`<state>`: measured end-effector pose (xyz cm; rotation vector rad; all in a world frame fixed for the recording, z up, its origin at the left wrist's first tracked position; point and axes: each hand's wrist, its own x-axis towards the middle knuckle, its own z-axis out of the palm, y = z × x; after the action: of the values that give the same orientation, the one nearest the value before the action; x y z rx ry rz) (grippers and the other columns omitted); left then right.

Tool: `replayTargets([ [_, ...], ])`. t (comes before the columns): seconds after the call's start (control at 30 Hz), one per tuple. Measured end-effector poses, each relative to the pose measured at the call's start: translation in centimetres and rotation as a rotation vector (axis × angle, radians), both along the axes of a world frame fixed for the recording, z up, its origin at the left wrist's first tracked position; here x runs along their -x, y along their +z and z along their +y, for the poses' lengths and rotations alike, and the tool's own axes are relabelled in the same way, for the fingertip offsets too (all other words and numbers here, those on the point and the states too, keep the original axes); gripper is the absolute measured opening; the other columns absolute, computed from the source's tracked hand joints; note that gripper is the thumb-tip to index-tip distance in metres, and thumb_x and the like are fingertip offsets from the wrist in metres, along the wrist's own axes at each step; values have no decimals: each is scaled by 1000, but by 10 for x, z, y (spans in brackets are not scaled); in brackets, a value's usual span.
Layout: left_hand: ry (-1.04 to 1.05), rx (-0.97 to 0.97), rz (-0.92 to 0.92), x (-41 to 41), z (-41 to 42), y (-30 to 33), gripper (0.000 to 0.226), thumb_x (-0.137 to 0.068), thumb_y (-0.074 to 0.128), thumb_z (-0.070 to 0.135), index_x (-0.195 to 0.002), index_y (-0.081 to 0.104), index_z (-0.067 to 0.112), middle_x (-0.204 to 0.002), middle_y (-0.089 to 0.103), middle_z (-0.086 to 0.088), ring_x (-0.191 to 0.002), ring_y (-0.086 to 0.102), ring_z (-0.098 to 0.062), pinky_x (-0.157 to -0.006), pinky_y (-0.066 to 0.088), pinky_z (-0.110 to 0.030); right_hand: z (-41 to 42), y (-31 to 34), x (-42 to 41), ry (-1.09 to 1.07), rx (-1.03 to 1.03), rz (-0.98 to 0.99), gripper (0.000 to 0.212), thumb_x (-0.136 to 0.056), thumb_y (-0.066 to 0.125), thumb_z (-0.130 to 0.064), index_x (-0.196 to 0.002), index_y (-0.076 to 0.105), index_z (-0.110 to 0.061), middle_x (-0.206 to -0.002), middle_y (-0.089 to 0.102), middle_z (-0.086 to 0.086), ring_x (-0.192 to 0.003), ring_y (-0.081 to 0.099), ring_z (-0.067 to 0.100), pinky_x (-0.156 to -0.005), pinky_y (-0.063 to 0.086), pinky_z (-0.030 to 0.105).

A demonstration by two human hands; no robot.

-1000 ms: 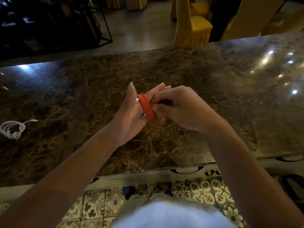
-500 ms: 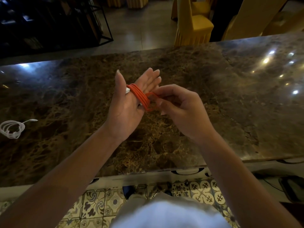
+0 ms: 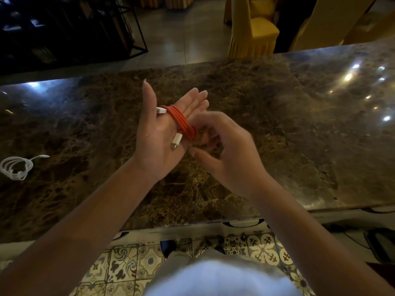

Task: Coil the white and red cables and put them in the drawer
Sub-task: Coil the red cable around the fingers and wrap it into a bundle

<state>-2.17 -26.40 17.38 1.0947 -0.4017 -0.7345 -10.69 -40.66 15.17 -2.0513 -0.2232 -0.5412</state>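
1 red cable (image 3: 183, 123), 1 white cable (image 3: 16, 168), 2 hands, 1 marble counter (image 3: 277, 124).

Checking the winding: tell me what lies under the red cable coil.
The red cable coil is wound across the open left hand, lying on its palm. The blurred right hand covers the coil's right edge, hiding what is beneath there.

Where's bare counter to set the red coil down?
Right of the right hand, the marble counter lies bare to its far edge. Between the white cable and the left hand is free too. The red cable wraps the left hand.
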Motion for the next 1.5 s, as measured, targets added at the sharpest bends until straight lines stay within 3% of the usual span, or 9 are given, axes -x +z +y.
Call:
replayTargets([
  [0.17,-19,-44,61,-1,-1,-7,106,-85,14,85,-164,26,15,-166,39,-2,-155,34,-21,-131,15,-48,7,-3,-7,-263,408,-195,31,-89,78,-27,-119,75,-18,-115,63,11,-99,58,27,-77,52,40],
  [0.4,-38,8,136,0,1,-7,106,-85,20,85,-164,22,15,-166,39,-11,-154,37,-29,-129,22,-49,6,6,-14,-216,518,-261,25,-84,84,-31,-103,78,-16,-109,66,13,-93,58,31,-77,50,40],
  [0.57,-54,34,197,6,1,-1,108,-86,23,86,-164,21,11,-168,34,-12,-155,34,-27,-128,25,-43,15,1,-13,-134,417,-395,14,-95,74,-20,-102,79,-9,-110,72,14,-93,61,31,-80,49,37],
  [0.63,19,-76,182,1,2,0,107,-88,18,87,-162,28,11,-166,39,-10,-154,36,-24,-128,26,-41,22,-6,-10,20,384,-355,14,-97,70,-10,-106,77,-2,-113,72,17,-98,66,31,-85,54,40],
  [0.77,28,-136,317,-9,10,4,111,-87,25,89,-157,35,4,-162,44,-18,-152,38,-31,-118,34,-43,25,-19,-2,223,271,-191,19,-102,63,-9,-114,71,3,-112,69,15,-87,68,27,-72,57,41],
  [1.0,51,-95,454,-11,19,-1,117,-85,32,90,-159,28,0,-164,37,-23,-153,34,-38,-113,38,-50,12,-14,0,324,158,-6,14,-97,71,-11,-108,70,-2,-98,68,-2,-82,56,1,-77,44,12],
  [1.1,-21,-105,338,-6,23,0,119,-79,31,92,-161,27,6,-165,39,-16,-152,38,-32,-113,41,-45,2,-4,-2,376,-72,88,8,-99,65,-4,-105,67,0,-87,62,-12,-70,58,-2,-69,45,12],
  [1.23,-117,-76,129,1,29,4,126,-68,49,88,-164,22,11,-167,37,-8,-153,39,-22,-126,27,-42,-10,6,-3,379,-546,207,16,-105,50,0,-105,59,13,-77,61,1,-47,45,0,-45,37,14],
  [1.5,-129,-30,-13,16,26,7,130,-64,61,88,-163,25,12,-169,35,-2,-156,32,-16,-131,11,-45,-3,2,-8,46,-604,370,23,-105,59,-16,-103,69,4,-75,63,16,-48,47,6,-44,37,17],
])
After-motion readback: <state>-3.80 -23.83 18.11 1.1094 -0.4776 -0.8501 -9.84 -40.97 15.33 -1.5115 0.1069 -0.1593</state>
